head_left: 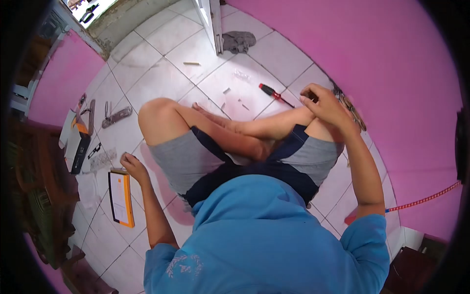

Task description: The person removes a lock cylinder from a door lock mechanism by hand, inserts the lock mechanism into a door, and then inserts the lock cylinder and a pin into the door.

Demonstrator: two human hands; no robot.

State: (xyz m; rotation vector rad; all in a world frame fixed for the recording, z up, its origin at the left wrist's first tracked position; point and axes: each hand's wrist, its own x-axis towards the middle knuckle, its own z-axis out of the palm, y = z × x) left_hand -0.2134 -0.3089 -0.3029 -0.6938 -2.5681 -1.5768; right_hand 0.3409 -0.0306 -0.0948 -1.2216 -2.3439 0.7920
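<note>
My left hand hovers low at the left, its fingers curled closed over the top end of a flat box with orange edges. Whatever it holds, if anything, is too small to make out. Above my right knee is my right hand, with thumb and fingers bent toward each other; any small thing between them is hidden. A red and black screwdriver lies on the floor close by, its shaft pointing toward that hand. Door handle plates rest on the tiles beyond my left knee.
Small strips and a thin yellowish piece lie on the white tiles ahead. A black and orange box stands at left beside wooden furniture. An open door has a grey cloth beside it. A pink wall rises right.
</note>
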